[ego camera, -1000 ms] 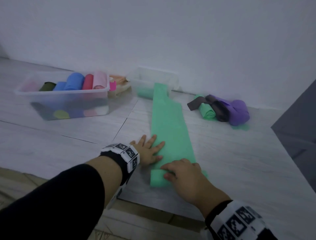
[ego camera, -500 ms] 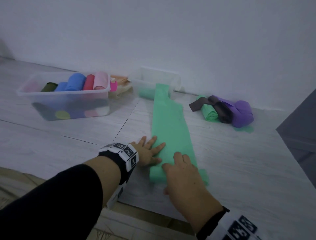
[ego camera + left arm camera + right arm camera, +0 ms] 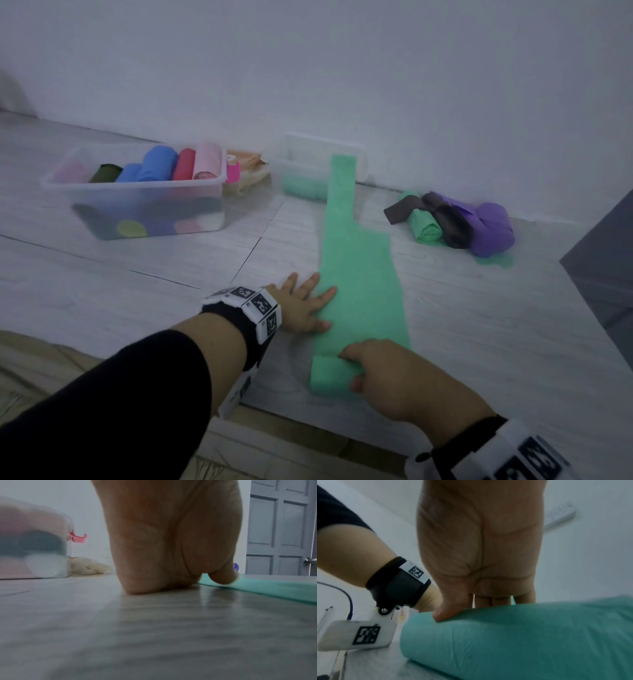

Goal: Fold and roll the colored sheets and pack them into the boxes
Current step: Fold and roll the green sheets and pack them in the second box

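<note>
On the floor (image 3: 102,281) before us lies a long green sheet (image 3: 359,274), folded into a narrow strip that runs away toward the wall. Its near end is rolled into a short fat roll (image 3: 329,377). Our right hand (image 3: 404,377) sits on that roll, fingers curled over its far side and thumb pressed into the near side, so we have it gripped; the right wrist view shows the thumb denting the cloth (image 3: 505,635). Our left hand (image 3: 301,308) lies flat just beyond the roll, fingers spread and straight, resting across the strip's left edge with the palm heel on the floor. From the left wrist view we see that hand (image 3: 171,540) down on the floor and the thumb touching the sheet (image 3: 274,588).

Far left stands a clear box (image 3: 137,192) holding rolled sheets in olive, blue, red and pink. A second clear box (image 3: 308,161) sits by the wall, and the strip's far end is draped over its front; a green roll shows through its side. To the right, well apart from our hands, lies a heap (image 3: 455,222) of purple, dark and green sheets. We also see a grey door (image 3: 281,527) in the left wrist view.
</note>
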A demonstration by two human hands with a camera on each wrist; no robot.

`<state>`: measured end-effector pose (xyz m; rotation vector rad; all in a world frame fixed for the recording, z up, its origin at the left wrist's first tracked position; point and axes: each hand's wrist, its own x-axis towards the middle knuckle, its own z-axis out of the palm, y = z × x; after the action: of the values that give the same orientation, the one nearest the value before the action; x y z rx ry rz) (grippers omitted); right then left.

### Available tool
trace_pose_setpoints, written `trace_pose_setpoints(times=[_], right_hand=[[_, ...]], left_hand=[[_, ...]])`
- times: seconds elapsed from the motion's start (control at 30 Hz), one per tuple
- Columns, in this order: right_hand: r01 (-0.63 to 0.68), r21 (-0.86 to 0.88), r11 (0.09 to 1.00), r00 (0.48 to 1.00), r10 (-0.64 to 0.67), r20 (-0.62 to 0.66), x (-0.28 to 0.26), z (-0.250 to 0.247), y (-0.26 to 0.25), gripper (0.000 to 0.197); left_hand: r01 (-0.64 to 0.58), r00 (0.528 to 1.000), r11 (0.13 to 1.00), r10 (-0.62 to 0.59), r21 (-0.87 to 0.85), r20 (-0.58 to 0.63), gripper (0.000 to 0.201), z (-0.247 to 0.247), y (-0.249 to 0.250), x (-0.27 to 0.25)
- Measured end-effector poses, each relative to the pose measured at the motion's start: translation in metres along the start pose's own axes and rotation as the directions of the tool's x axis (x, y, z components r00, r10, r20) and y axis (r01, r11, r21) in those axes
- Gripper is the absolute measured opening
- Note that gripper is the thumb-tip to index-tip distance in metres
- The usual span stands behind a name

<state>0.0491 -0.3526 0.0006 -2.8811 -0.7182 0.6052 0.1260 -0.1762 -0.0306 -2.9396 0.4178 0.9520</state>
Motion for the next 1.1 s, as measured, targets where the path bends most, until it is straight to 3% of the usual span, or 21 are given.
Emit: trace_pose_setpoints(times=[0.1,0.27,0.37,0.57,0.67,0.8,1.0,1.1], right_hand=[[-0.044,-0.083,0.996,0.999,0.045,0.008,0.001,0.000,-0.001,0.040],[-0.085,0.013,0.996,0.986,0.086,-0.144,0.000,-0.006,-0.006,0.036],[-0.117,-0.068,0.991,0.974,0.101,-0.200,-0.005,-0.004,-0.015,0.033],[-0.189,-0.206,0.960,0.972,0.154,-0.176,-0.002,0.006,-0.026,0.046],[-0.224,-0.138,0.965,0.960,0.193,-0.205,0.006,0.006,-0.027,0.049],[-0.249,-0.088,0.965,0.950,0.225,-0.217,0.013,0.003,-0.025,0.037],[-0.258,-0.116,0.959,0.953,0.233,-0.196,0.006,0.003,-0.017,0.034],[-0.240,-0.043,0.970,0.952,0.226,-0.206,0.004,0.004,-0.013,0.037]], left_hand=[[-0.008,1.000,1.000,0.007,0.014,0.019,0.074,-0.002,0.000,-0.001],[-0.012,1.000,1.000,0.011,0.010,0.026,0.074,-0.003,0.000,0.000],[-0.008,1.000,1.000,0.008,0.008,0.031,0.074,-0.002,0.000,0.001],[0.001,0.999,1.000,-0.002,0.028,0.041,0.075,-0.004,0.001,0.001],[0.011,0.999,0.999,-0.013,0.034,0.034,0.069,-0.003,0.002,0.002],[0.015,0.998,1.000,-0.014,-0.014,0.058,0.060,-0.005,0.001,0.002],[0.017,0.998,1.000,-0.016,-0.009,0.055,0.061,-0.005,0.002,0.003],[0.011,0.999,1.000,-0.011,-0.006,0.046,0.064,-0.003,-0.001,0.005]])
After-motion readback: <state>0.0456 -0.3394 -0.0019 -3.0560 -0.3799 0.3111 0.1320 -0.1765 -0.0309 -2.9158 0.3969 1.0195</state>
